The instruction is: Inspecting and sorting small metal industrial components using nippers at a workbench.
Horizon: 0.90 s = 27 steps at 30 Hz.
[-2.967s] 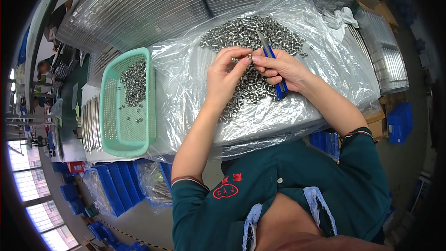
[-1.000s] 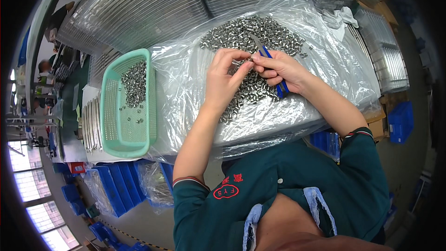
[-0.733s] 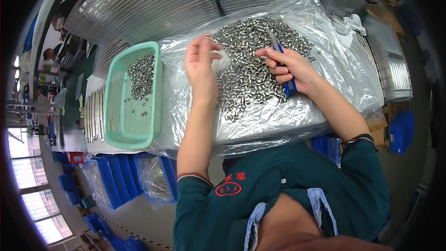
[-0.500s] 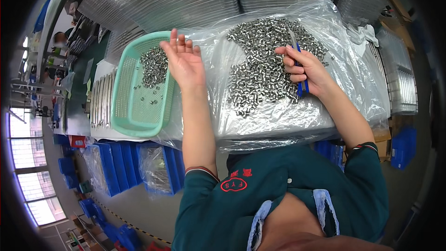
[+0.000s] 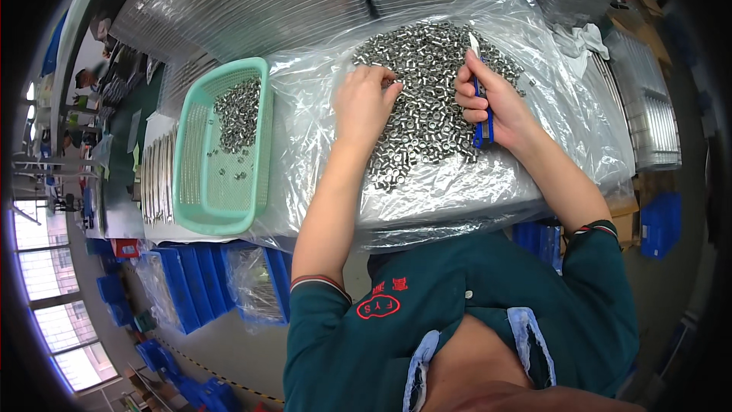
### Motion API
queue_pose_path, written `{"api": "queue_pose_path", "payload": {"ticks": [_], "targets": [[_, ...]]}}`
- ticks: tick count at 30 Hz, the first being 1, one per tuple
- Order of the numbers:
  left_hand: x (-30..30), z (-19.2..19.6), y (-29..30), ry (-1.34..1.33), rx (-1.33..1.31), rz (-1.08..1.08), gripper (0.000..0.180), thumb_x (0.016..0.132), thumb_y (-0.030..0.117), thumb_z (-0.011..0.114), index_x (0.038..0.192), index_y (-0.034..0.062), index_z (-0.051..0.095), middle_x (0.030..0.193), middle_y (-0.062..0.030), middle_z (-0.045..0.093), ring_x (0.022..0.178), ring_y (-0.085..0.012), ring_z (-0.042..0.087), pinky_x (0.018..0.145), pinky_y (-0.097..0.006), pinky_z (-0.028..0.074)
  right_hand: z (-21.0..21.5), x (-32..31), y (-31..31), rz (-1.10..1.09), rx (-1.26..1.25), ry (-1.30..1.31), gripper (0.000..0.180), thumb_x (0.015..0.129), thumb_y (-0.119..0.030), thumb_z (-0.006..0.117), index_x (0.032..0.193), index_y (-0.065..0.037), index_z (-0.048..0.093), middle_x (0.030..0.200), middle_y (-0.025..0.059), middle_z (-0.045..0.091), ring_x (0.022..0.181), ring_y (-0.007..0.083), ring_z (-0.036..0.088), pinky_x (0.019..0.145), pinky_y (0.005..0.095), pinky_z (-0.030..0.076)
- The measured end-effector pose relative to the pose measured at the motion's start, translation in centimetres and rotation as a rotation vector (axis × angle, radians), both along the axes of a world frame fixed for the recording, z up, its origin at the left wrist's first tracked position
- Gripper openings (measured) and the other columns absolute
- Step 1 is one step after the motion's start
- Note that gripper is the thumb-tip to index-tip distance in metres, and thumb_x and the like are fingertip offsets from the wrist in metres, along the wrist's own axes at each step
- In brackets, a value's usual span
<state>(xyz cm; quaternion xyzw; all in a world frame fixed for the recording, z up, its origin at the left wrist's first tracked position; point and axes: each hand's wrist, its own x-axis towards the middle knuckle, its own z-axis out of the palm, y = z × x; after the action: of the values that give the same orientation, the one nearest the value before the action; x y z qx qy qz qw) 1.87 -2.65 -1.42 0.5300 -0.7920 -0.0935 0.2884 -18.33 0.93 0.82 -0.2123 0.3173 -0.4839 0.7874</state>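
Heap of small metal nuts (image 5: 431, 99): bright, short, ring-shaped pieces piled loose on a clear plastic sheet (image 5: 549, 91) spread over the counter, right in front of me. Judgement: each piece is hard, light and smooth, likely slippery if oily; the heap itself shifts and rolls when touched. Best taken one at a time, pinched across the outer sides between thumb and forefinger, from the near edge of the pile where pieces lie single.

My left hand (image 5: 364, 103) rests fingers-down on the left edge of the heap, fingertips curled among the pieces; whether one is already pinched I cannot tell. My right hand (image 5: 488, 99) is clenched around a slim blue-handled tool (image 5: 480, 111), its pale tip pointing up and away over the heap.

Left of the sheet, just beside it: a green mesh basket (image 5: 191, 175) with a smaller lot of the same pieces in its far end. Stacks of clear ribbed trays (image 5: 252, 0) lie beyond.
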Motion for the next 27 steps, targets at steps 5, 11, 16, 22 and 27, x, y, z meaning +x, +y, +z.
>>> {"api": "queue_pose_path", "payload": {"ticks": [5, 11, 16, 22, 27], "targets": [[-0.8, 0.6, 0.2, -0.06, 0.006, 0.025, 0.012, 0.076, 0.017, 0.063, 0.082, 0.0066, 0.062, 0.085, -0.0074, 0.061, 0.08, -0.0238, 0.056, 0.072, -0.033, 0.044, -0.2, 0.1, 0.2, 0.078, 0.015, 0.041, 0.029, 0.089, -0.034, 0.049, 0.085, -0.005, 0.051, 0.064, -0.0038, 0.045, 0.046, -0.0004, 0.034, 0.035, 0.0131, 0.027], [-2.2, 1.4, 1.7, 0.487, -0.061, -0.173, 0.021, 0.078, 0.008, 0.062, 0.098, 0.0042, 0.056, 0.086, -0.0052, 0.063, 0.081, -0.0156, 0.059, 0.071, -0.027, 0.044, -0.2, 0.7, 0.6, 0.139, -0.024, 0.14, 0.024, 0.088, -0.026, 0.052, 0.096, -0.003, 0.055, 0.066, -0.0052, 0.046, 0.047, -0.002, 0.034, 0.036, 0.0123, 0.026], [-2.4, 1.0, 2.1, 0.589, -0.035, -0.282, 0.033, 0.076, 0.0, 0.062, 0.106, 0.0025, 0.048, 0.096, -0.007, 0.061, 0.086, -0.0135, 0.058, 0.072, -0.024, 0.044, -0.1, 0.8, 0.6, 0.15, -0.071, 0.184, 0.025, 0.088, -0.026, 0.053, 0.098, -0.004, 0.054, 0.066, -0.0049, 0.046, 0.047, -0.0021, 0.035, 0.035, 0.0121, 0.026], [-2.8, 1.3, 2.7, 0.406, -0.192, -0.329, 0.034, 0.076, 0.0, 0.063, 0.107, 0.0024, 0.05, 0.094, -0.0065, 0.061, 0.085, -0.0133, 0.058, 0.069, -0.023, 0.045, 0.1, 1.0, 0.8, 0.123, -0.102, 0.225, 0.021, 0.086, -0.025, 0.056, 0.092, -0.005, 0.052, 0.067, -0.0042, 0.047, 0.047, -0.0025, 0.035, 0.034, 0.0113, 0.026], [-3.0, 1.5, 2.8, 0.559, -0.14, -0.264, 0.031, 0.074, 0.005, 0.065, 0.102, 0.0048, 0.054, 0.083, -0.0064, 0.06, 0.074, -0.0178, 0.057, 0.066, -0.029, 0.046, -0.4, 0.6, 0.4, 0.15, -0.002, 0.116, 0.023, 0.087, -0.026, 0.054, 0.094, -0.004, 0.051, 0.067, -0.0042, 0.046, 0.046, -0.0022, 0.035, 0.034, 0.0114, 0.026]]}}
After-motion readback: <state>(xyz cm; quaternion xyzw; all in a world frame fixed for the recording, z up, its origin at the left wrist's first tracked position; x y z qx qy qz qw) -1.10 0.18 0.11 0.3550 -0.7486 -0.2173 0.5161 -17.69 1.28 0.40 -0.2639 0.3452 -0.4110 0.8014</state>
